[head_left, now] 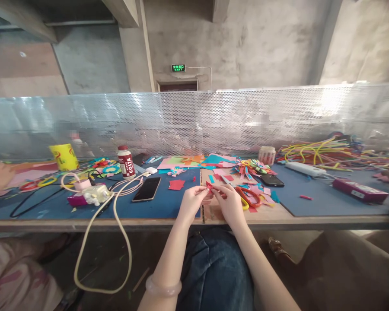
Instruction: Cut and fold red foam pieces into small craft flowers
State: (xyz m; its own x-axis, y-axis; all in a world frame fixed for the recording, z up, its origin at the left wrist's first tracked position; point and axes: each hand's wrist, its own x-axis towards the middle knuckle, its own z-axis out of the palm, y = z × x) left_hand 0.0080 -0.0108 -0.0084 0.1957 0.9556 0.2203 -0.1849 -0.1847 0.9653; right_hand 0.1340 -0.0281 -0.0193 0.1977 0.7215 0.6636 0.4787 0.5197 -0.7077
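Between my two hands is a small piece of red paper (208, 185), pinched by the fingertips over the table's front edge. My left hand (193, 199) has thumb and fingers closed on its left side. From the right, my right hand (227, 201) grips the same piece, fingers bent together. Just beyond my right hand lie orange-handled scissors (251, 196) among coloured paper scraps. Red paper squares (176, 185) rest on the blue mat to the left of my hands. Whether the red piece is folded or rolled is too small to tell.
A phone (147, 189), a bottle (126, 162) and a cable loop (116, 224) hanging off the edge are at left. Paper flowers (248, 167), another phone (272, 180), a power strip (305, 169) and pipe cleaners (320, 153) lie right. Other people sit on both sides.
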